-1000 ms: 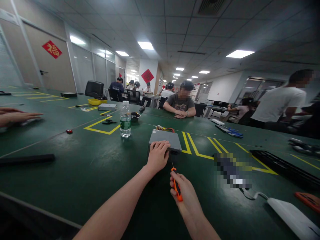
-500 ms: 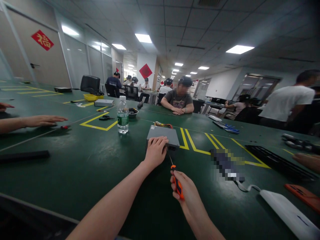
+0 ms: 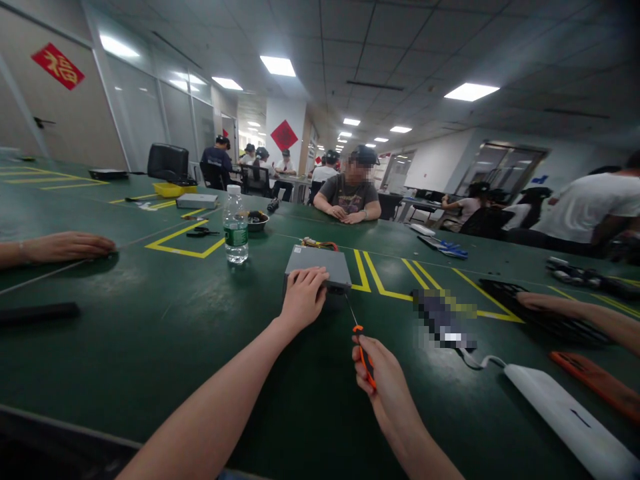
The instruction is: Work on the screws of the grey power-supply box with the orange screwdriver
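Observation:
A grey metal computer power supply unit [image 3: 325,261] lies on the green table in front of me, coloured cables [image 3: 320,245] bunched behind it. My left hand [image 3: 303,297] holds its near side, fingers over the top edge and thumb toward the front face. Wrapped around the handle of an orange and black screwdriver [image 3: 366,357] is my right hand [image 3: 381,373]. The thin shaft points up and away, its tip close to the unit's near right corner. Whether the tip touches the unit, I cannot tell.
Left of the unit stands a water bottle [image 3: 235,227], with a small bowl [image 3: 257,221] behind it. A blurred dark device [image 3: 443,320], a white power bank-like slab [image 3: 565,407] and an orange phone [image 3: 595,383] lie right. Another person's hand [image 3: 540,301] touches a keyboard [image 3: 505,297].
The screwdriver tip has shifted right along the unit's near face toward its corner. My left hand stays on the unit. At the right, another person's hand has reached onto the keyboard.

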Action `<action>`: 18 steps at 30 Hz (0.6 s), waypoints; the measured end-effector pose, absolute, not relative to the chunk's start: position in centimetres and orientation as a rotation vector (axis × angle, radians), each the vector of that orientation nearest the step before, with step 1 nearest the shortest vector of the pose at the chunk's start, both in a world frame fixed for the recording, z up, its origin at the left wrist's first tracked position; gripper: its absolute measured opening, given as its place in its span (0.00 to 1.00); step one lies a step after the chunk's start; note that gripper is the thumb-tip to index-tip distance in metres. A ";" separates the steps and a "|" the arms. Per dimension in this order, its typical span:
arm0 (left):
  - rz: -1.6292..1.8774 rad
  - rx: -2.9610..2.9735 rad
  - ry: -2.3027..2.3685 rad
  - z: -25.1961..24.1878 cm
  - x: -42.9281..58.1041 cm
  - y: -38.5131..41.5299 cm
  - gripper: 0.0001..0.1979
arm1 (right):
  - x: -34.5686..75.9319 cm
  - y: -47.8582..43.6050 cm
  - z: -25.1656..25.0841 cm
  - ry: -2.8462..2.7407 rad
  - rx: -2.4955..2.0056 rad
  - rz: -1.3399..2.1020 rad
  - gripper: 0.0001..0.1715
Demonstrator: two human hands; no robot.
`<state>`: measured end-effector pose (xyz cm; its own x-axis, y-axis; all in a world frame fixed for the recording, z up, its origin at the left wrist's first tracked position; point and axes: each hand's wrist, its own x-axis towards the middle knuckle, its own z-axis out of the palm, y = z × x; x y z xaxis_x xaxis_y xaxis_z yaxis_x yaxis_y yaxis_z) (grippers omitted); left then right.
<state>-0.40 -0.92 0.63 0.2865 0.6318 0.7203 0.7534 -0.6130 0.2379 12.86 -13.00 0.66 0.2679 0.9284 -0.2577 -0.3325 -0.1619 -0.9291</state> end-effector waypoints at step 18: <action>-1.224 -2.394 -1.318 0.6 -0.4 -0.9 0.12 | 14.2 -14.1 0.7 -1.479 -1.546 0.167 0.11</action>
<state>-0.39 -0.95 0.63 0.2823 0.6403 0.7144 0.7600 -0.6037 0.2408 14.18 -14.15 0.71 0.2572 0.8320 0.4916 0.7017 0.1890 -0.6870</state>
